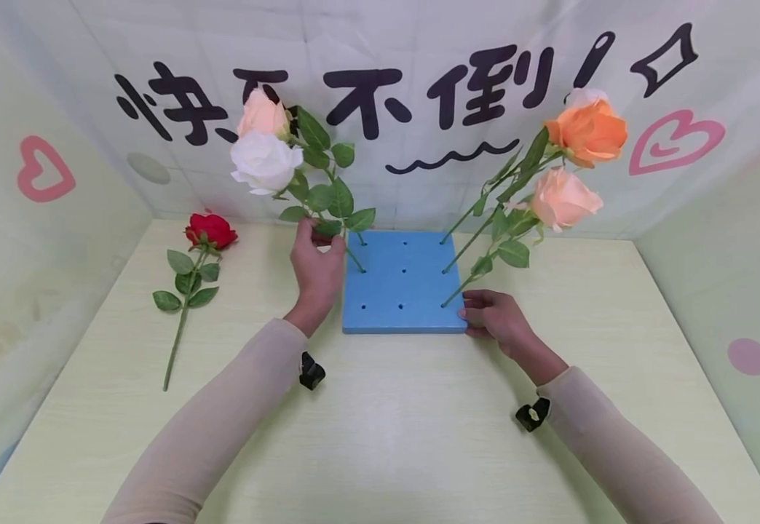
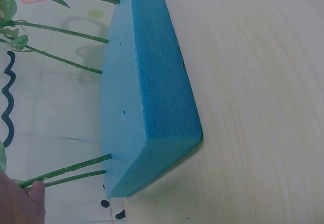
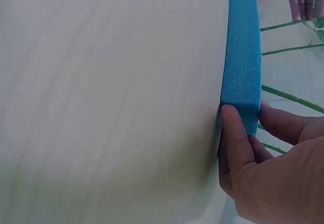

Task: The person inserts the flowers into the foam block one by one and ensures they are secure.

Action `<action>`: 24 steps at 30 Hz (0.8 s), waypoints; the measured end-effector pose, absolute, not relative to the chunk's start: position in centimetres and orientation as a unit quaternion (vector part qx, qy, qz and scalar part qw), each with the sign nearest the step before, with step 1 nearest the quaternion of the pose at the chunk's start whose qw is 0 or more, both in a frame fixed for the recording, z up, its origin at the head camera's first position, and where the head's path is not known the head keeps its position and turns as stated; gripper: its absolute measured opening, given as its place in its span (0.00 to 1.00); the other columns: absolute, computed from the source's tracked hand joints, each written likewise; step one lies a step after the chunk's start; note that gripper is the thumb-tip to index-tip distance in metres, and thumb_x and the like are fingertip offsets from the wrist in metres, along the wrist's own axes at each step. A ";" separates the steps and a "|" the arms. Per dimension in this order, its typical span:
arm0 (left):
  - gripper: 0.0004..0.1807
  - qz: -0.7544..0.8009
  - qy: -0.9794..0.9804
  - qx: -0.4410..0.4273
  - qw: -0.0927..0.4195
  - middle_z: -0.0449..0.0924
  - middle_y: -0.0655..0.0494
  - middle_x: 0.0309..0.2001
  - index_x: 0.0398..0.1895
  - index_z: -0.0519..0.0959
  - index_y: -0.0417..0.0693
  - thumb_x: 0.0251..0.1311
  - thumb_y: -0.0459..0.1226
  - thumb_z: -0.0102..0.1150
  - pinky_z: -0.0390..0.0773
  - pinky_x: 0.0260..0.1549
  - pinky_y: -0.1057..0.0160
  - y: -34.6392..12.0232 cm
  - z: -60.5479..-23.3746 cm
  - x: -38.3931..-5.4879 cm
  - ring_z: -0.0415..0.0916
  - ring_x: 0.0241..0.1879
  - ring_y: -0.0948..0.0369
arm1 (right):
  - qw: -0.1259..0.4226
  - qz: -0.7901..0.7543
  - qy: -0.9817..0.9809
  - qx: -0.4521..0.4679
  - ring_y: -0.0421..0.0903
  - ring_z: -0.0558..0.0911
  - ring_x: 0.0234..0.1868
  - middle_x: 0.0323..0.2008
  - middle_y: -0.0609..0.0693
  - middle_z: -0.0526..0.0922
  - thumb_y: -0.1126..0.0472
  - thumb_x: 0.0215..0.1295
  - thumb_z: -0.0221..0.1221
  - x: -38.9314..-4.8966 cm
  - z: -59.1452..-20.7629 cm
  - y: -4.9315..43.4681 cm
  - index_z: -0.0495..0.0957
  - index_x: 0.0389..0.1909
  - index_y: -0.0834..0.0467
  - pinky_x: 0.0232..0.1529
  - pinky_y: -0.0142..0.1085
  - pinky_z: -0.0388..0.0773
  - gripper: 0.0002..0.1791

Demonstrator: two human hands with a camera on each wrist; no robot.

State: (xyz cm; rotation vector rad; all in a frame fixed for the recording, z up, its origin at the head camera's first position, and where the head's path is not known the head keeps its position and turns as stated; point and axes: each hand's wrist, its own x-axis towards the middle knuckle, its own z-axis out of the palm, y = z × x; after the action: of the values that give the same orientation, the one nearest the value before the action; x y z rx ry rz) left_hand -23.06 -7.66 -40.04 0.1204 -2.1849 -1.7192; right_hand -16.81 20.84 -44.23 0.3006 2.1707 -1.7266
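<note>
A blue foam block with rows of small holes lies on the table. My left hand is at its left back side and pinches the stem of the white rose below the leaves. That stem stands in a left-side hole, leaning left, with a pale peach rose behind it. At the front right corner of the block, my right hand grips the edge, thumb on top and fingers at the side. An orange rose and a pink rose lean right from the right-hand holes, where three stems stand.
A red rose lies on the table at the left, its stem toward the front. A white printed backdrop rises right behind the block, with side panels at both table edges.
</note>
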 end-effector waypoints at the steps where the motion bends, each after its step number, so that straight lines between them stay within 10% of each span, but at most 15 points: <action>1: 0.12 -0.611 -0.770 0.044 0.178 0.76 0.49 0.43 0.49 0.72 0.43 0.63 0.31 0.56 0.80 0.38 0.62 -7.7 -40.1 -23.1 0.72 0.44 0.56 | 0.175 -0.609 0.766 0.106 0.40 0.81 0.35 0.59 0.66 0.71 0.67 0.68 0.58 -16.8 -44.2 20.8 0.65 0.67 0.68 0.39 0.33 0.85 0.28; 24: 0.16 -0.611 -0.781 0.051 0.120 0.77 0.48 0.41 0.53 0.74 0.41 0.62 0.33 0.60 0.80 0.34 0.68 -8.5 -39.1 -22.6 0.75 0.39 0.58 | 0.179 -0.604 0.770 0.103 0.40 0.81 0.37 0.59 0.66 0.70 0.66 0.68 0.57 -16.8 -44.1 21.0 0.65 0.67 0.68 0.41 0.34 0.85 0.28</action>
State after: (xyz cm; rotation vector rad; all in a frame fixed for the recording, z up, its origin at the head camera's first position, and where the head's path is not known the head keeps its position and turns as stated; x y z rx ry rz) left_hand -22.59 -8.51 -39.14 0.1495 -2.2817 -1.7840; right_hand -16.80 20.97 -44.12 0.2901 2.1767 -1.7078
